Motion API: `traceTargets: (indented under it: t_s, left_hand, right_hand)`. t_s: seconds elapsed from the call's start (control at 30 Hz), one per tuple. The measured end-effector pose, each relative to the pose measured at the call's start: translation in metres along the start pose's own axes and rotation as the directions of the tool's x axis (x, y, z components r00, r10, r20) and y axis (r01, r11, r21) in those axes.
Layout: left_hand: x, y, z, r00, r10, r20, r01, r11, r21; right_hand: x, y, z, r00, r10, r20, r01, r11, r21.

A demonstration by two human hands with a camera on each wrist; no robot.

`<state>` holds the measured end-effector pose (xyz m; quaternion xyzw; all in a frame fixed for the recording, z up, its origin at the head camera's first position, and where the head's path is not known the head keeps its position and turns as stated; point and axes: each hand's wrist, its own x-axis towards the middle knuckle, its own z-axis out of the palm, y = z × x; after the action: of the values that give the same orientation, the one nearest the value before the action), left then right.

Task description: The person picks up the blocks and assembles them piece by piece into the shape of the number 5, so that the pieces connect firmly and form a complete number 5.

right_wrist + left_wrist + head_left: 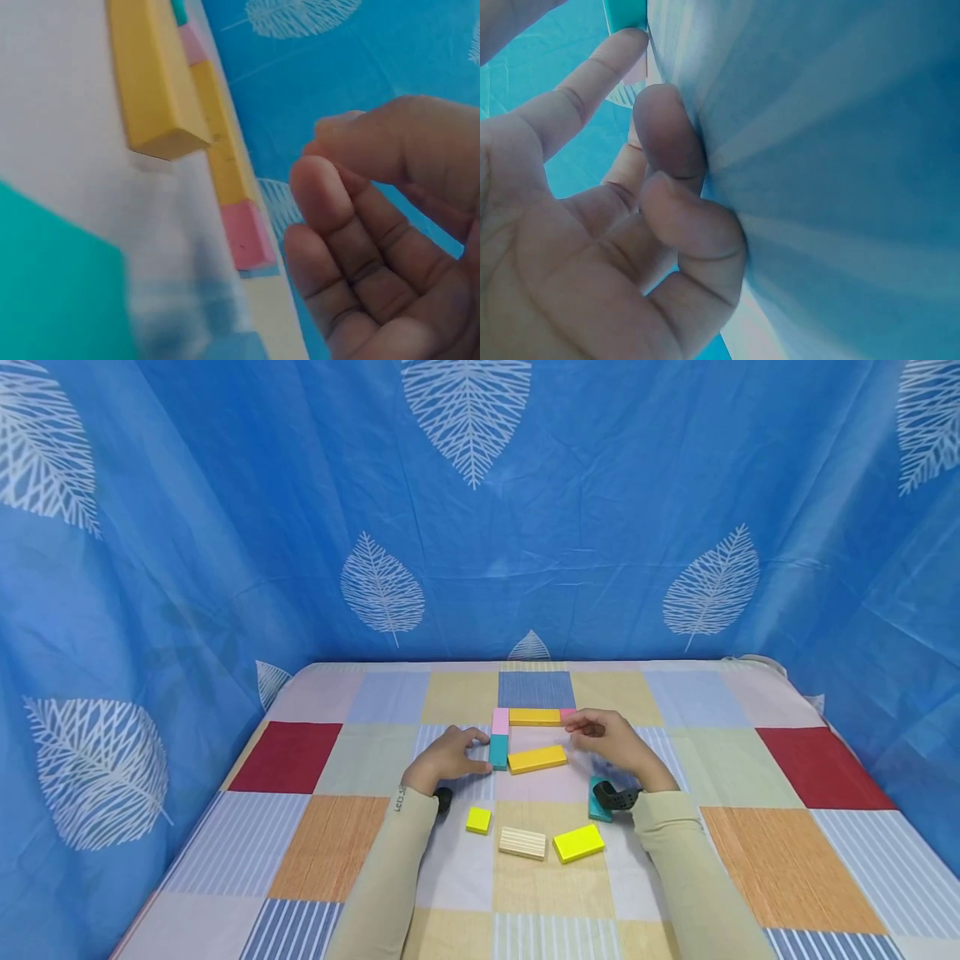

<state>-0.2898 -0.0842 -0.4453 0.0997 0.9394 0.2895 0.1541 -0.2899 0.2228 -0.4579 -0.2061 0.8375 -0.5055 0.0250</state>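
Note:
My left hand touches the left side of a teal block with its fingertips; the left wrist view shows one fingertip against that teal block and other fingers bent on the cloth. A light pink block lies end to end with the teal one. From there a yellow-orange block runs right to a darker pink block. Beside that pink block, my right hand hovers with loosely bent fingers, holding nothing. A second yellow-orange block lies slightly slanted in front, near the teal block.
Nearer the person lie a small yellow block, a plain wooden block and a longer yellow block. Another teal block is partly hidden by the right wrist's black strap. A patchwork cloth covers the table; a blue curtain hangs behind.

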Motion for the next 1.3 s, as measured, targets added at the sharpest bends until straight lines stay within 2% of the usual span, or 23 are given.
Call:
traceTargets:
  t_s: [0.1,0.23,0.37,0.5,0.67,0.83,1.03,1.3]
  left_hand:
    - [0.001,-0.001,0.0,1.0,-0.006,0.003,0.006,1.0,0.0]
    - [0.001,-0.002,0.0,1.0,0.003,0.004,-0.003,1.0,0.004]
    - [0.001,-0.002,0.0,1.0,0.011,0.002,-0.011,1.0,-0.001]
    - [0.001,-0.001,-0.001,1.0,0.013,0.001,-0.013,1.0,-0.008]
    - [0.002,-0.003,-0.001,1.0,0.021,0.006,-0.021,0.999,-0.028]
    - [0.003,-0.003,-0.002,1.0,0.025,0.019,-0.024,0.999,-0.042]
    - [0.002,-0.002,-0.003,0.999,0.019,0.033,-0.018,0.999,-0.034]
    - [0.002,-0.003,-0.002,0.999,0.023,0.032,-0.022,0.999,-0.025]
  right_hand:
    - [-0.004,-0.001,-0.007,0.999,0.014,-0.031,-0.014,1.0,-0.007]
    - [-0.009,0.001,-0.02,0.995,0.08,-0.053,-0.084,0.994,-0.076]
    - [-0.016,0.009,-0.033,0.988,0.148,-0.043,-0.153,0.979,-0.135]
    - [-0.024,0.017,-0.043,0.984,0.174,-0.034,-0.177,0.969,-0.173]
    - [-0.032,0.025,-0.05,0.978,0.206,-0.025,-0.207,0.965,-0.163]
    - [-0.036,0.029,-0.054,0.967,0.253,0.02,-0.248,0.961,-0.123]
    - [-0.037,0.031,-0.055,0.968,0.235,0.084,-0.226,0.968,-0.105]
    - [-0.034,0.034,-0.052,0.968,0.24,0.077,-0.229,0.965,-0.127]
